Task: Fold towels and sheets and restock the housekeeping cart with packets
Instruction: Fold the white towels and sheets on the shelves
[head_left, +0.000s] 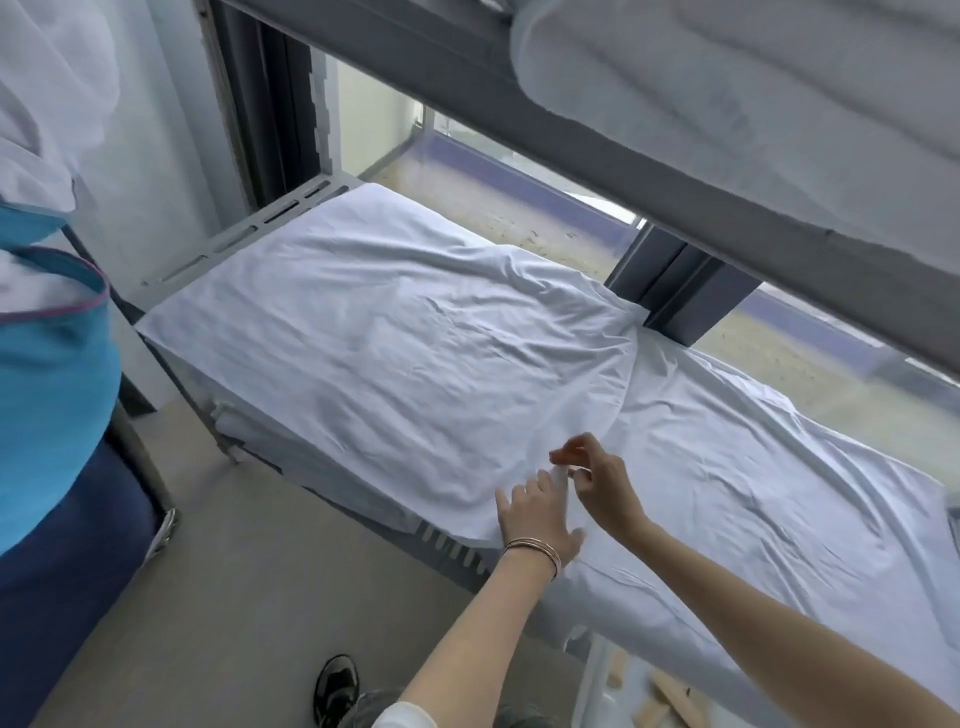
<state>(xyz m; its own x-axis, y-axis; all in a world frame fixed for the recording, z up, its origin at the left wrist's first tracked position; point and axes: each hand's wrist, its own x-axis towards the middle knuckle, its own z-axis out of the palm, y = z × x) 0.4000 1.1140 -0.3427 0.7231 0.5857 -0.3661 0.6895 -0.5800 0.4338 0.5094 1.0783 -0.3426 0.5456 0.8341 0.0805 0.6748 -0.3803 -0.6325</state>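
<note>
Both hands work at the near edge of the bunk, on a white sheet.

The left hand (540, 519) (thin bangles on the wrist) lies flat with fingers spread, pressing the sheet (395, 332) at the bunk's (244, 236) near edge; the right hand (597, 480), just beside it, pinches a fold of sheet between thumb and fingertips. The sheet covers the bunk's left half, its left edge overhanging the frame end. Open floor (249, 582) runs along the near side, narrowed at left by a person in blue (57, 395).
</note>
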